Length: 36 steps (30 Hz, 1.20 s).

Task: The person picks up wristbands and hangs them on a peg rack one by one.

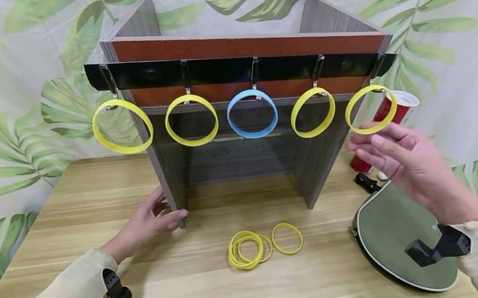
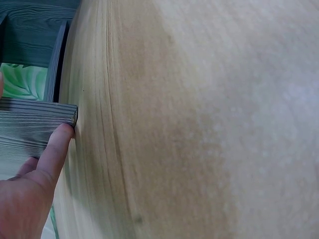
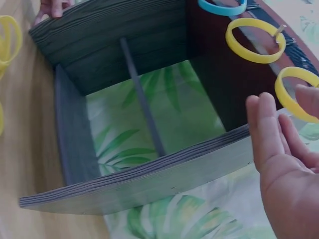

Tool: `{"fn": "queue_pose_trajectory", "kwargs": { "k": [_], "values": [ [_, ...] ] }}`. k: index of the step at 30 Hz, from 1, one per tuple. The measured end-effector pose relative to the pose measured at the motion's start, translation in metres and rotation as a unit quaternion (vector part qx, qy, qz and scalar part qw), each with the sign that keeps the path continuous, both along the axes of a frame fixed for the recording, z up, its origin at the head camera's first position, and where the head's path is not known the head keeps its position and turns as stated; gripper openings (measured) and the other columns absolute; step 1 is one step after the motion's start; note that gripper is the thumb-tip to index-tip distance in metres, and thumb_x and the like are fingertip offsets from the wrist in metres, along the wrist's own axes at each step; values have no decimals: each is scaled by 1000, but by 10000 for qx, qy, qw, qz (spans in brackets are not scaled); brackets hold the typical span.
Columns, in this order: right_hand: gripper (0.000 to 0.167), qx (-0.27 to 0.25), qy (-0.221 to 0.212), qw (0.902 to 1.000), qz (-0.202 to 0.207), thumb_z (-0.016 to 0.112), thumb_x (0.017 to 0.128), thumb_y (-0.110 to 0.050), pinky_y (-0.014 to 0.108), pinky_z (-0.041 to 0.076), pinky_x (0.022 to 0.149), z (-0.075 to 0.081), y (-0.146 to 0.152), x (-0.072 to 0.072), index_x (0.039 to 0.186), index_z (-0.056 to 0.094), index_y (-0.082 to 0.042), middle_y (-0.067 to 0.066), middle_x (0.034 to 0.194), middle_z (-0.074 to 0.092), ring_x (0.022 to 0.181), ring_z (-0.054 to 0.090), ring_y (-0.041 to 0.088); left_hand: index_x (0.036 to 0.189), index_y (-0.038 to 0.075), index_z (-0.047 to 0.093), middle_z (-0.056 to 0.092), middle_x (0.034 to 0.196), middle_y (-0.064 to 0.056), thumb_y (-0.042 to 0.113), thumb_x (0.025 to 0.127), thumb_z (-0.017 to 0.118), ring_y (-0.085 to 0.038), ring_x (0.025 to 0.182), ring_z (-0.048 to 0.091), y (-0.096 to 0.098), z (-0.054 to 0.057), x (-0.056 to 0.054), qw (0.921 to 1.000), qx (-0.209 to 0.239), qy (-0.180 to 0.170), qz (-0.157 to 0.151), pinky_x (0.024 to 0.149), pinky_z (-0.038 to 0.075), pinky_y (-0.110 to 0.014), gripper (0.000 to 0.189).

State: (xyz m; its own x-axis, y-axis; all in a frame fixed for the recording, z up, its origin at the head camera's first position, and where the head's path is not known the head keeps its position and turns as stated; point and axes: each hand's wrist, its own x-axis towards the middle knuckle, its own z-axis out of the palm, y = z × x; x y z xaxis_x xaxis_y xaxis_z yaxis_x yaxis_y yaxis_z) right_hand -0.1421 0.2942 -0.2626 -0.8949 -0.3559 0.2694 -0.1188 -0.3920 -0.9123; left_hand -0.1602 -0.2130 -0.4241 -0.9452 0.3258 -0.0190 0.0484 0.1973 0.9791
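My left hand (image 1: 143, 224) holds the lower front edge of a grey wood-grain shelf unit's side panel (image 2: 35, 124), with the thumb on the edge and the other fingers along the outer face. The right hand (image 1: 418, 168) is raised beside the rightmost yellow wristband (image 1: 350, 114), which hangs from a hook. Its thumb and fingertips are right at the band's lower rim, the fingers fairly straight. Along the black strip (image 1: 217, 70), more hooks carry a blue wristband (image 1: 230, 120) and several yellow wristbands (image 1: 168, 130), one per hook.
Several loose yellow wristbands (image 1: 233, 255) lie on the wooden table (image 1: 184, 293) before the shelf. A green zipped case (image 1: 403, 228) lies at the right. Behind the right hand are a red cup (image 1: 406, 105) and a small black object (image 1: 367, 182).
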Motion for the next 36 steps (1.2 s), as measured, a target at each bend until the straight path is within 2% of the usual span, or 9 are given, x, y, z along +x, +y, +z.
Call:
{"fn": "queue_pose_trajectory", "kwargs": {
  "k": [4, 8, 12, 14, 18, 23, 25, 31, 36],
  "values": [
    [35, 377, 128, 9990, 221, 38, 108, 10, 31, 60, 99, -13, -7, 2, 131, 64, 6, 14, 118, 76, 110, 77, 26, 166, 23, 27, 43, 157, -25, 16, 100, 73, -23, 127, 55, 0, 0, 0, 10000, -29, -2, 5, 86, 65, -37, 82],
    [33, 703, 185, 9968, 335, 41, 107, 12, 32, 61, 99, -24, -21, 6, 125, 67, 2, 11, 116, 77, 108, 77, 25, 166, 23, 27, 43, 156, -25, 16, 99, 73, -16, 124, 57, 1, 0, 0, 10000, -39, 0, 8, 85, 65, -37, 81],
    [22, 1573, 129, 9870, 315, 49, 107, 5, 32, 62, 97, -33, -41, 8, 121, 66, 2, 7, 113, 78, 106, 78, 20, 166, 23, 27, 42, 159, -24, 16, 99, 74, -13, 124, 56, 2, -1, -1, 10000, -15, -22, -14, 86, 65, -37, 82],
    [18, 2141, 63, 9765, 239, 55, 107, 0, 31, 63, 95, -39, -51, 7, 122, 63, 5, 5, 112, 79, 105, 78, 18, 166, 22, 27, 41, 159, -24, 16, 99, 73, -13, 124, 56, 2, -1, -1, 10000, -14, -23, -36, 86, 64, -37, 82],
    [32, 2954, -90, 9551, 224, 63, 105, -9, 34, 63, 94, -57, -73, -2, 127, 58, 13, 6, 114, 79, 103, 77, 16, 167, 22, 26, 41, 158, -25, 15, 100, 72, -13, 124, 56, 1, -2, -2, 10000, -12, -7, -57, 86, 65, -37, 82],
    [30, 3289, -8, 9429, 529, 66, 103, -10, 40, 64, 93, -85, -104, -16, 127, 64, 9, 28, 120, 73, 100, 76, 14, 166, 23, 27, 45, 153, -25, 15, 99, 73, -14, 122, 57, 1, -2, -2, 10000, -36, -6, -43, 86, 65, -38, 81],
    [27, 3516, 209, 9337, 644, 67, 103, -11, 41, 65, 90, -96, -117, -20, 124, 68, 5, 31, 120, 72, 100, 75, 21, 165, 22, 29, 47, 151, -23, 16, 99, 74, -14, 122, 58, 2, -1, -2, 10000, -34, -5, -38, 86, 65, -38, 80],
    [24, 4457, 1059, 8841, 919, 68, 102, -18, 27, 59, 91, -119, -150, -29, 121, 74, -4, 11, 113, 77, 104, 69, 17, 166, 20, 28, 42, 157, -25, 14, 100, 73, -16, 125, 56, 1, 0, 0, 10000, -18, 20, -49, 87, 64, -38, 80],
    [24, 4733, 1404, 8590, 1356, 69, 102, -17, 23, 57, 91, -126, -166, -31, 120, 73, -2, 8, 110, 77, 100, 67, 8, 166, 22, 26, 42, 158, -26, 14, 100, 72, -16, 125, 56, 0, 0, -1, 10000, -6, 17, -46, 86, 65, -38, 81]
  ]
}}
